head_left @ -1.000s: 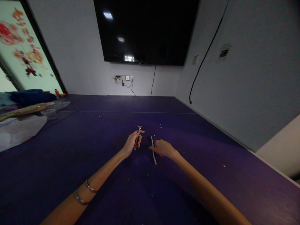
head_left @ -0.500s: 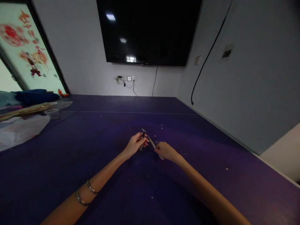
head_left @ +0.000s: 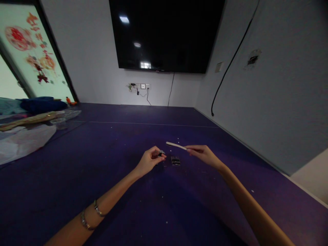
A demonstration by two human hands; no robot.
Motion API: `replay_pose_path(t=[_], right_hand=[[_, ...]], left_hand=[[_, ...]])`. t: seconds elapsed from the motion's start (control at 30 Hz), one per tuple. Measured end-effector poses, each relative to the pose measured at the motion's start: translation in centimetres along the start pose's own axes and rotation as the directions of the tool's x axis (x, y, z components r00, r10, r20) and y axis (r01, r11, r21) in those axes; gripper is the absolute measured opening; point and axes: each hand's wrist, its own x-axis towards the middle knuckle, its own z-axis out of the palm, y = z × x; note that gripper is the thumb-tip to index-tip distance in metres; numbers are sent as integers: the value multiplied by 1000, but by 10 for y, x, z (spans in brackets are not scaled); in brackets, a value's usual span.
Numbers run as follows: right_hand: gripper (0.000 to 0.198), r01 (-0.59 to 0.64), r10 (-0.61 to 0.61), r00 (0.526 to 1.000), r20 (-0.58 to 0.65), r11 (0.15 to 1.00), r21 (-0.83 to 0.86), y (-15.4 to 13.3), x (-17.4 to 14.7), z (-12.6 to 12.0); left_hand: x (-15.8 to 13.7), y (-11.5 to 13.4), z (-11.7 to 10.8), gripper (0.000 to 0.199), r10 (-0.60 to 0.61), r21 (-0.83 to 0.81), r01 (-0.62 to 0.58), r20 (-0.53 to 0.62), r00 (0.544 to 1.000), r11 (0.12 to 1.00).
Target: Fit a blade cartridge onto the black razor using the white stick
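Observation:
My left hand (head_left: 151, 159) is closed in a pinch around a small black and silver part (head_left: 161, 153), whose kind I cannot make out because the fingers partly cover it. In my right hand (head_left: 203, 154) is a pale toothbrush (head_left: 176, 146), gripped by one end. Its dark-bristled head points left and is raised above the surface, apart from the small part. Between and just beyond the hands, a small dark rectangular piece with metallic edges (head_left: 175, 161) lies on the purple surface (head_left: 143, 205).
White specks are scattered over the purple surface. Plastic bags (head_left: 28, 141) and dark blue cloth (head_left: 42, 104) lie at the left. A television (head_left: 164, 37) hangs on the far wall above sockets (head_left: 142, 86). A black cable (head_left: 232, 61) runs down the right wall.
My right hand has moved right and up, drawing the toothbrush away from the part. My left hand has turned the part and shifted slightly right. The dark rectangular piece now shows fully.

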Motion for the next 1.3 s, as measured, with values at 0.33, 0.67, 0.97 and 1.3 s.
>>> replay_pose_path(t=[0.33, 0.67, 0.97, 1.3], right_hand=[[31, -8, -1, 993, 115, 997, 75, -9, -9, 0], [30, 33, -35, 997, 74, 999, 32, -11, -10, 5], [29, 51, -50, 998, 38, 998, -24, -15, -12, 0], [29, 42, -43, 999, -26, 998, -38, -27, -14, 0]], left_hand=[[-4, 7, 4, 16, 31, 86, -29, -16, 999, 996], [-8, 6, 12, 19, -4, 42, 3, 15, 1000, 999], [-9, 7, 15, 18, -31, 62, 30, 21, 999, 998], [0, 16, 19, 17, 5, 57, -7, 41, 999, 998]])
